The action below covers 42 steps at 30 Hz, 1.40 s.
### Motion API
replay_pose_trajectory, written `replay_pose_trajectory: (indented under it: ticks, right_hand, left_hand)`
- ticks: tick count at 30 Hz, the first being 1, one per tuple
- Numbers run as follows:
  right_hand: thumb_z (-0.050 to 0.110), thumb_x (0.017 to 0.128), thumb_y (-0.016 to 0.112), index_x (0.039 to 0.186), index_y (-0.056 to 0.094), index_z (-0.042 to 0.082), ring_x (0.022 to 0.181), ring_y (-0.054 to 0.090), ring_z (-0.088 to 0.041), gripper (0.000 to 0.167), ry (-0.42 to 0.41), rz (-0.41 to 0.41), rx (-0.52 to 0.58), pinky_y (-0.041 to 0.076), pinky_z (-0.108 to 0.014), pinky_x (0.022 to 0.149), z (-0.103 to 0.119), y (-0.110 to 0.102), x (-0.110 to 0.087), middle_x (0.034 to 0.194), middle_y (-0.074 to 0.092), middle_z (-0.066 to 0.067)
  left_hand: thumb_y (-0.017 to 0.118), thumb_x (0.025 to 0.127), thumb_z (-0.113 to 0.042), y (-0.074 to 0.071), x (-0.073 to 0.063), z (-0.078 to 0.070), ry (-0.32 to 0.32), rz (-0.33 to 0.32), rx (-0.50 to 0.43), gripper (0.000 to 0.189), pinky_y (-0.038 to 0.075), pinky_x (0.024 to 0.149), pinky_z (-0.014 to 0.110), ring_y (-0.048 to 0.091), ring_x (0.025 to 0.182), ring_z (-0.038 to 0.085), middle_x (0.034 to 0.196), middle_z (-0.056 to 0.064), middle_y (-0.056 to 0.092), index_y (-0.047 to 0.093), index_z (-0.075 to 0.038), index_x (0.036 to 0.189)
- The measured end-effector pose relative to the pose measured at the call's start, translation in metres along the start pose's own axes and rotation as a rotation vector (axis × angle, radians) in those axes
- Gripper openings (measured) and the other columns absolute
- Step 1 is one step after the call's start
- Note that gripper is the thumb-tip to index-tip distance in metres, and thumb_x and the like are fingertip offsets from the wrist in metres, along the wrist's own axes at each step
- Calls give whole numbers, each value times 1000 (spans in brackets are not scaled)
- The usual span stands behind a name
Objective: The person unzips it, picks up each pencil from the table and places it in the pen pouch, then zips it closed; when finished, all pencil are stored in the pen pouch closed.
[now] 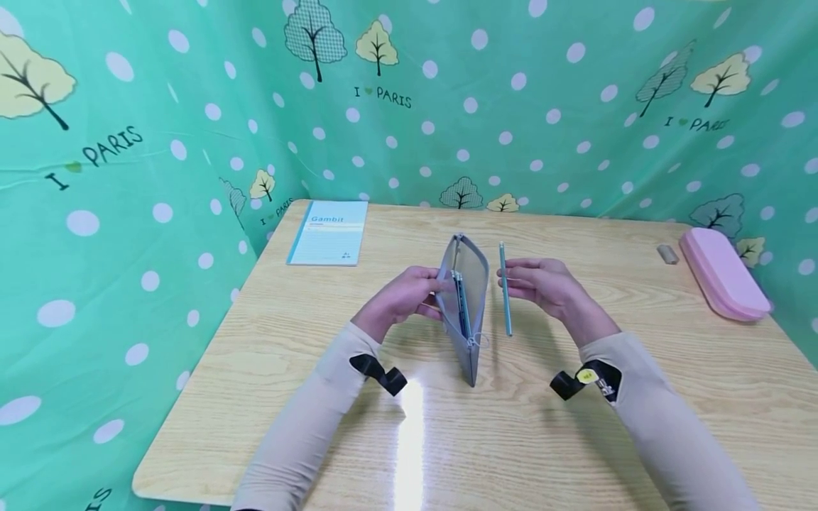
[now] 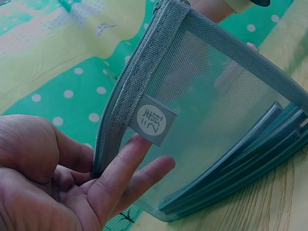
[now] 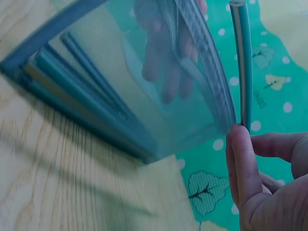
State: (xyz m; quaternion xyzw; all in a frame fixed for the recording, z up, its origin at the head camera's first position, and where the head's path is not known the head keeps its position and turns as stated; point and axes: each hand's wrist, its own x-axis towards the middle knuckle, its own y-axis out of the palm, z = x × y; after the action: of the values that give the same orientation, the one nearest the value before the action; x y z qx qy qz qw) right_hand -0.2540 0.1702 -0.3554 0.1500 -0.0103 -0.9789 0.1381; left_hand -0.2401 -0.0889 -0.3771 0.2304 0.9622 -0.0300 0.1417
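Observation:
My left hand [image 1: 412, 292] grips the zipper edge of a grey mesh pencil pouch [image 2: 202, 86], thumb on the inside and fingers along its outer face. The pouch stands upright with its mouth open, and several blue-green pencils [image 2: 240, 159] show through the mesh at the bottom. A small grey label [image 2: 153, 120] hangs from the zipper band by the left fingers. Just right of the pouch, my right hand [image 1: 543, 284] pinches one blue pencil [image 1: 505, 291] between thumb and fingertips. In the right wrist view that pencil points up beside the zipper edge.
A white and blue notebook [image 1: 329, 234] lies at the table's back left. Towards the right edge are a pink pencil case [image 1: 725, 273] and a small grey eraser [image 1: 667, 254]. Green patterned cloth [image 1: 447, 106] hangs behind the wooden table [image 1: 307, 341].

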Motion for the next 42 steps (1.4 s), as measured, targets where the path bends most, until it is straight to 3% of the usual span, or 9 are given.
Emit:
replay_pose_trajectory:
  ticks: [23,32,42]
  right_hand:
    - [-3,103,53,150,33,-18,86,74,-10,53,-47,0,39,63,-20,80,19,40,-9,90,74,4]
    - [-1,101,60,147,41,-16,83,73,-9,52,-70,-30,7,63,-20,79,23,55,-3,102,71,-4]
    - [-1,100,60,146,40,-17,81,72,-10,52,-98,-43,21,63,-21,79,21,59,2,97,71,-3]
  left_hand:
    - [51,108,-10,0,0,0,-2,0,-10,34,66,74,32,68,85,21,122,28,66,58,11,135]
    - [51,108,-10,-1,0,-2,-2,-3,0,34,66,78,34,68,90,22,127,28,64,58,8,136]
    - [52,107,-9,-1,-1,-2,-7,-2,-4,33,66,78,34,68,89,22,112,18,67,60,8,134]
